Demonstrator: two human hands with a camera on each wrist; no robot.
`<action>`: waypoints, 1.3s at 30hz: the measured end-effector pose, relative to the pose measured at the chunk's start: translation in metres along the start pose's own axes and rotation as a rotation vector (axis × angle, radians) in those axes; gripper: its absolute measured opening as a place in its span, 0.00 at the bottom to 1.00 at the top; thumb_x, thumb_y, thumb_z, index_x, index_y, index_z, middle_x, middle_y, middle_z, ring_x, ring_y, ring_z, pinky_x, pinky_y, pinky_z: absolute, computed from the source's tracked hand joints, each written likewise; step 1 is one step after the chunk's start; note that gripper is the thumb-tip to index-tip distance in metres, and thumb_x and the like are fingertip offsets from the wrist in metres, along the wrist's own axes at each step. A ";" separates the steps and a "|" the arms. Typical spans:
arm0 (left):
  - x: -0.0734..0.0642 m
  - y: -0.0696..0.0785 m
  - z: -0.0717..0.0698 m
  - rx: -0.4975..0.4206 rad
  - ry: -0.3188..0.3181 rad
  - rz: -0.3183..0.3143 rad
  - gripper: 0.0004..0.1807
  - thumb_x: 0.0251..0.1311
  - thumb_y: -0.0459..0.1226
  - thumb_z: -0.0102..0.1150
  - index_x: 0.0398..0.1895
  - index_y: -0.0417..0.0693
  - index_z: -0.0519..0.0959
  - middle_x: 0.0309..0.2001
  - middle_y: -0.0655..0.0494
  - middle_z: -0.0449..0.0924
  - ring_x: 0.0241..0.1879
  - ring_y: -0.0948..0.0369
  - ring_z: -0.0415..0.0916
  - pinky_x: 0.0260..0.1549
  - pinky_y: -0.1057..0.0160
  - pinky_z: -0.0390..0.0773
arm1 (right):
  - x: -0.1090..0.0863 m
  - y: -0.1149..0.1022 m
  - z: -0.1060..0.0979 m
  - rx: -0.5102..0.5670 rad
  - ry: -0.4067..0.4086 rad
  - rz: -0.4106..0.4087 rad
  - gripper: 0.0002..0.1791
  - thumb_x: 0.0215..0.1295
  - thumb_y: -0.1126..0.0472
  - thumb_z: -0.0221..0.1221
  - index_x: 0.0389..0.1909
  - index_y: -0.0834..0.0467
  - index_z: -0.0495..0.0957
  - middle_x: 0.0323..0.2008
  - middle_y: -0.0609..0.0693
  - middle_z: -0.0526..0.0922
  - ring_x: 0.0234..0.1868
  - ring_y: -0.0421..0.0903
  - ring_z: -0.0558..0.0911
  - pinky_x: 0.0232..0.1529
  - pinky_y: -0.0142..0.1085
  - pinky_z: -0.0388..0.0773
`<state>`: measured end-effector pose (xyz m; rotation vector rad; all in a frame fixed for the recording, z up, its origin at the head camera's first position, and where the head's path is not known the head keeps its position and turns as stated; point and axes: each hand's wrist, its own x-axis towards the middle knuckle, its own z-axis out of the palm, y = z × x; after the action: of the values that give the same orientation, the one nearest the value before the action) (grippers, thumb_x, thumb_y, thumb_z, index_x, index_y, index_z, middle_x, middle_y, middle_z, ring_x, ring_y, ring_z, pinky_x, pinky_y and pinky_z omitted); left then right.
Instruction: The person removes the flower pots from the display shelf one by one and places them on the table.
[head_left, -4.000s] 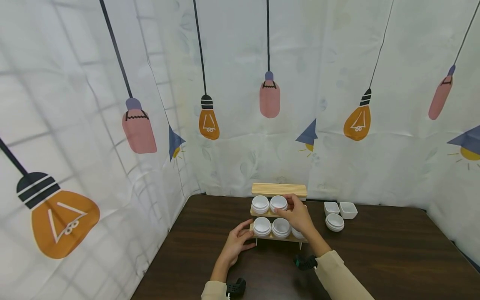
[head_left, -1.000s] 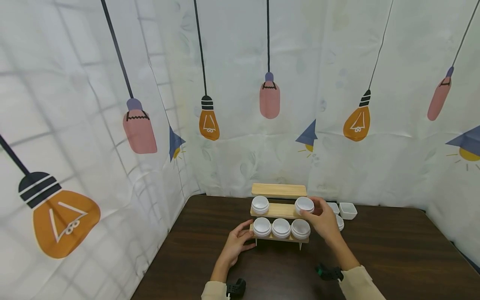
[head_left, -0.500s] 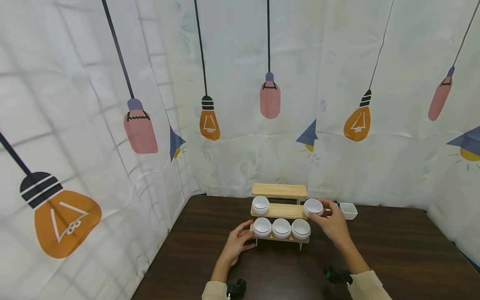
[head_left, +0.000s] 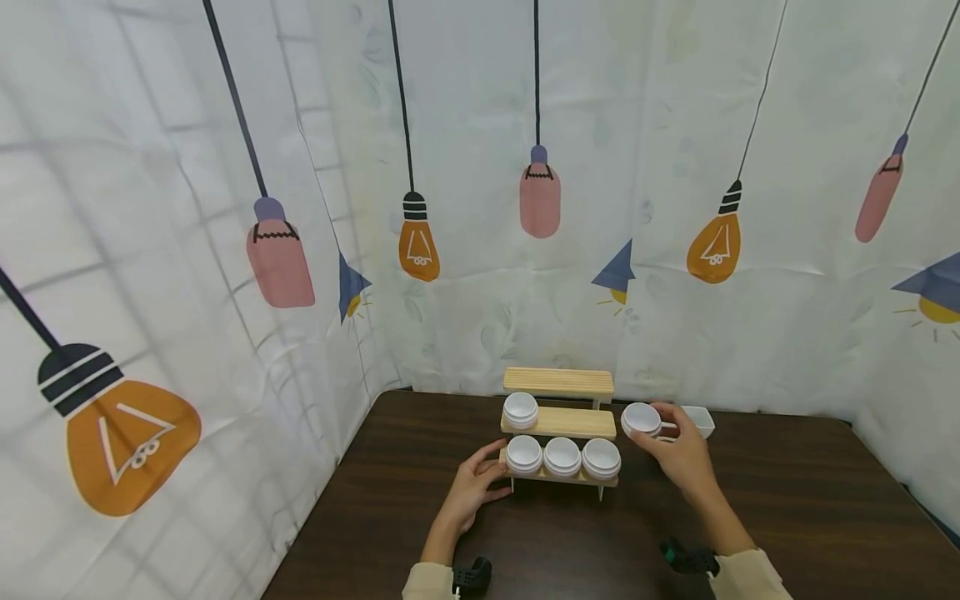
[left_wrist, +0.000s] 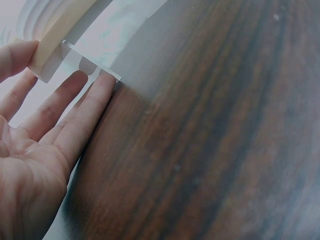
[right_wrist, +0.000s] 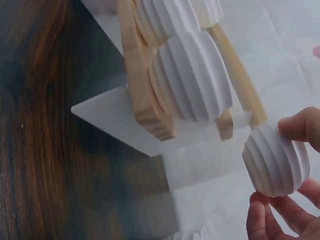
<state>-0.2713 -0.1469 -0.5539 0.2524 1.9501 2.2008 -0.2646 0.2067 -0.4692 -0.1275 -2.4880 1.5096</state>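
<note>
A tiered wooden rack (head_left: 573,422) with clear side supports stands at the back of the dark table. My left hand (head_left: 471,490) grips the left end of its lowest shelf; in the left wrist view, the thumb lies at the wood edge and two fingertips (left_wrist: 102,82) touch the clear support. To the right of the rack, my right hand (head_left: 681,450) pinches a small white ribbed bowl (right_wrist: 276,159) between thumb and fingers, held upright off the shelf. Three similar bowls (head_left: 562,456) line the lowest shelf. Another bowl (head_left: 521,410) sits at the left of the middle shelf.
A square white dish (head_left: 701,419) stands behind my right hand, which hides the other small dishes there. The top shelf (head_left: 558,382) is bare slatted wood. A patterned curtain (head_left: 480,317) hangs right behind the table (head_left: 795,500).
My right hand has taken the bowl from the middle shelf and carried it right, past the rack's end. My left hand has stayed on the rack.
</note>
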 end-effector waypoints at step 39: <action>-0.001 -0.002 -0.001 -0.005 -0.008 0.013 0.28 0.75 0.37 0.56 0.75 0.45 0.67 0.56 0.45 0.83 0.55 0.57 0.81 0.52 0.47 0.86 | -0.011 0.053 -0.026 -0.045 0.082 0.023 0.37 0.62 0.49 0.72 0.68 0.57 0.71 0.58 0.59 0.79 0.37 0.25 0.75 0.34 0.27 0.76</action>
<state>-0.2709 -0.1477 -0.5555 0.2732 1.9443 2.2089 -0.2505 0.2519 -0.5062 -0.2219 -2.4647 1.4277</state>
